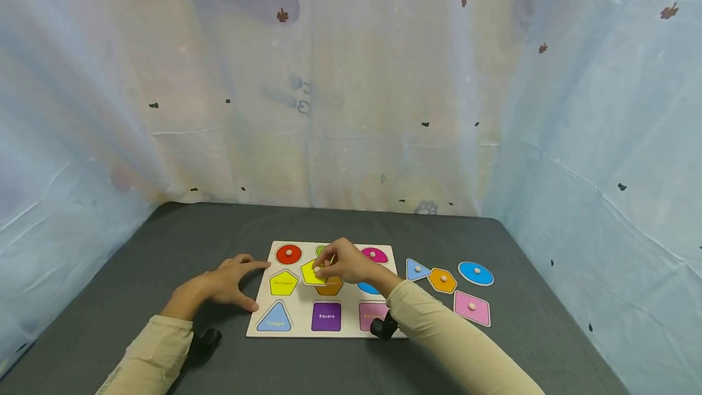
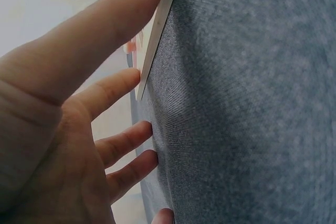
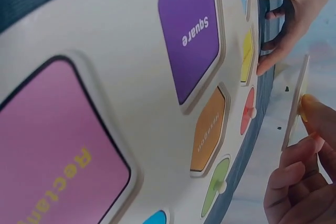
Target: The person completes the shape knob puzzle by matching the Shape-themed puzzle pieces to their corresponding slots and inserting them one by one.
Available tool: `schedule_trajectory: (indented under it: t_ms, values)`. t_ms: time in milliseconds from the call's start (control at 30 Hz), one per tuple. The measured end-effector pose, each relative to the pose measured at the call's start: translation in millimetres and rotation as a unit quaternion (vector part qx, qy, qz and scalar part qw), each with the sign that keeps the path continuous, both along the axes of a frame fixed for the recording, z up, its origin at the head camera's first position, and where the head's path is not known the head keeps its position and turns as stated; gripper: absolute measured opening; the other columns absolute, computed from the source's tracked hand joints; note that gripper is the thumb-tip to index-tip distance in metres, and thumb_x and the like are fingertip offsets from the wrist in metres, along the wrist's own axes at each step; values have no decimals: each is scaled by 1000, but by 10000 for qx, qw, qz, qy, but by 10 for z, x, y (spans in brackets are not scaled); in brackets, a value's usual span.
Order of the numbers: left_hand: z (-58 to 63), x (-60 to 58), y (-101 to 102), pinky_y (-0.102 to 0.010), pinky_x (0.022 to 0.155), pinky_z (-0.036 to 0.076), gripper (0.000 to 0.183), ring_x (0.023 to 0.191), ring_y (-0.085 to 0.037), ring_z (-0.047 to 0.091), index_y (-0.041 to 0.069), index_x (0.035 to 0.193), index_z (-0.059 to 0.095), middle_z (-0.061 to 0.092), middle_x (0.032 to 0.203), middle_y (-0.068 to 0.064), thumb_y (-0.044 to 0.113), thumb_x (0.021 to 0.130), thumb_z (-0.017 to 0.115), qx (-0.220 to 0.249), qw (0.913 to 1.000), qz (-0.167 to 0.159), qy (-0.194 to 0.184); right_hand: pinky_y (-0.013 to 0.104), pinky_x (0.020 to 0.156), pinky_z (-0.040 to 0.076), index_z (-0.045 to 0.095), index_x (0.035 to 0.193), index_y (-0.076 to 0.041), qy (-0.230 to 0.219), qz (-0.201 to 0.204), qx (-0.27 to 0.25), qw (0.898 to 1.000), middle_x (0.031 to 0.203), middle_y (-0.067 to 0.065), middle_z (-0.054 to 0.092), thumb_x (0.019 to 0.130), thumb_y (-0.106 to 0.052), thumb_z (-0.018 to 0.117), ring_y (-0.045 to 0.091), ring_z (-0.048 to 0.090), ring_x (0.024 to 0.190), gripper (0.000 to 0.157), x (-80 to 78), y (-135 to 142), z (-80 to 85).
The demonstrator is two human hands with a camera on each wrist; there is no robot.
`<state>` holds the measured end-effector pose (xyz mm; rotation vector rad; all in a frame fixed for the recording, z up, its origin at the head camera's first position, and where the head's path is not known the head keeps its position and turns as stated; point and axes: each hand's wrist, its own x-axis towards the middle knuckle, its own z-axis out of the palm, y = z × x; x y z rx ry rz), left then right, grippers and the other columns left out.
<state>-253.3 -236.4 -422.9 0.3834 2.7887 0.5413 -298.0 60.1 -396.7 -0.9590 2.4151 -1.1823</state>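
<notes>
A yellow pentagon puzzle piece is pinched by its knob between the thumb and fingers of my right hand. It is raised over the white puzzle board, right of the recess printed Pentagon; the right wrist view shows it nearly edge-on. My left hand is spread at the board's left side, with thumb and index fingertips at the edge. In the left wrist view its other fingers reach toward the grey cloth. My right hand and forearm cover part of the board.
A red circle and a magenta piece sit in the board's far row. Right of the board lie a blue triangle, orange hexagon, blue oval and pink rectangle. A curtain hangs behind the table.
</notes>
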Motion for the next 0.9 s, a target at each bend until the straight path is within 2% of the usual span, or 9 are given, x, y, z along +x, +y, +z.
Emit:
schedule_trajectory:
  t_ms: [100,233,333,433,633,900]
  values:
    - [-2,2,5,-80,97,34,97,131,-46,39,20,151,47,40,146,-20,44,69,92,-30,10000,7,-10,16,58,44,77,99,3,65,12,12,10000,73,3,56,91,-3,73,11,50,64,10,4,-47,-13]
    - [-11,-5,9,-80,97,34,97,132,-46,39,21,151,47,40,147,-20,44,69,92,-119,9999,56,-5,16,60,42,77,98,4,174,53,-13,9998,77,10,61,90,-1,73,11,48,67,10,-2,-109,-43]
    - [-15,-11,9,-81,97,35,97,133,-47,39,21,151,47,40,147,-20,45,69,91,-149,9999,81,-16,17,61,42,77,97,5,145,-60,-12,9999,81,14,65,89,-1,74,12,48,70,10,-13,-156,-78]
    - [-11,-16,9,-81,96,34,97,133,-48,38,21,152,46,39,148,-21,46,69,91,-167,9998,86,-45,17,60,41,78,95,4,104,-187,-19,9998,80,13,64,88,0,75,12,48,69,8,-26,-199,-113]
    - [8,-14,10,-85,95,31,98,134,-50,37,21,152,45,37,150,-23,48,69,90,-193,9997,88,-73,17,56,38,78,92,1,119,-331,110,9993,70,0,56,87,-1,76,8,47,66,6,-40,-286,-161]
    - [15,-3,5,-82,97,34,96,134,-50,36,20,152,45,37,149,-23,46,71,90,-80,9999,-18,-75,17,57,38,78,91,2,-45,-461,192,9987,68,-2,53,87,-1,76,8,46,66,5,-22,-441,-182]
